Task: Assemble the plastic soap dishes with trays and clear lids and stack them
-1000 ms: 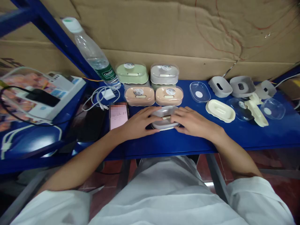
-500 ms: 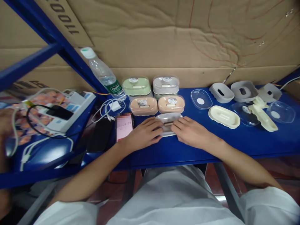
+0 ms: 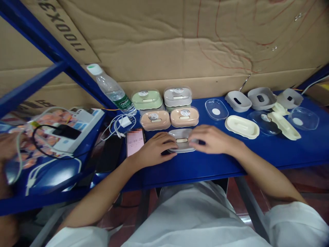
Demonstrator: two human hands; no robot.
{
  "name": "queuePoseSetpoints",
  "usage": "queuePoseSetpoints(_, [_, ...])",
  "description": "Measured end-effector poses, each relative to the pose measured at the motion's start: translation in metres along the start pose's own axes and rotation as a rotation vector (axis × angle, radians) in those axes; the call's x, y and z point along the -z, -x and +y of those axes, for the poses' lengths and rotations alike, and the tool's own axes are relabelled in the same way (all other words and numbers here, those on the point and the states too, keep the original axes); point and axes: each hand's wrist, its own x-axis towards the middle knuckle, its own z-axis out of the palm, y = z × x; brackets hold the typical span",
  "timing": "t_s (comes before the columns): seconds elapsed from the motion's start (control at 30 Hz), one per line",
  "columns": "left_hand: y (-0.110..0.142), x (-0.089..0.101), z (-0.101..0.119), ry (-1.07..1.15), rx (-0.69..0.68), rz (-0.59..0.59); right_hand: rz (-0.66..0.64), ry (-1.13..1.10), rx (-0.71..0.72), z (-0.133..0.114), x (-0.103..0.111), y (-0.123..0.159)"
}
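A small grey oval plastic box [image 3: 182, 148] lies on the blue tabletop in front of me, with a cream strip showing in the slot on its top. My left hand [image 3: 156, 148] curls around its left end, fingertips on the rim and thumb low at the near side. Over the right end, my right hand [image 3: 212, 139] is bent with thumb and fingers apart, slightly blurred; contact with the box is hard to make out. Just behind stand peach boxes [image 3: 155, 120] under clear labelled lids, with a green box [image 3: 147, 100] and another grey box [image 3: 178, 97] stacked farther back.
To the right lie a clear lid [image 3: 216, 109], a cream tray [image 3: 242, 127], a grey shell [image 3: 238, 102] and more loose parts. On the left are a phone [image 3: 135, 142] showing a timer, a water bottle [image 3: 115, 92], cables and a power strip [image 3: 79, 132]. Another person's hand [image 3: 10, 145] shows far left.
My right hand has loosened and lifted from the box's right end, uncovering more of its top. The left hand stays at the left end. The view has shifted slightly.
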Motion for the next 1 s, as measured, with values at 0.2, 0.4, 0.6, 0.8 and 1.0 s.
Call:
queuePoseSetpoints(0.2, [0.002, 0.003, 0.001, 0.021, 0.026, 0.016, 0.104, 0.465, -0.689, 0.065, 0.007, 0.019])
queuePoseSetpoints(0.4, [0.004, 0.003, 0.002, -0.002, 0.047, 0.019, 0.346, 0.259, -0.936, 0.093, 0.008, 0.020])
queuePoseSetpoints(0.6, [0.005, 0.000, 0.002, -0.005, 0.096, 0.114, 0.826, -0.803, -0.708, 0.067, 0.038, 0.016])
queuePoseSetpoints(0.8, [0.005, -0.003, -0.003, -0.009, 0.104, 0.130, 0.350, -1.193, -0.683, 0.021, 0.006, -0.003])
queuePoseSetpoints(1.0, [0.006, -0.005, -0.006, 0.002, 0.152, 0.058, 0.351, -0.421, -0.577, 0.014, -0.016, -0.007])
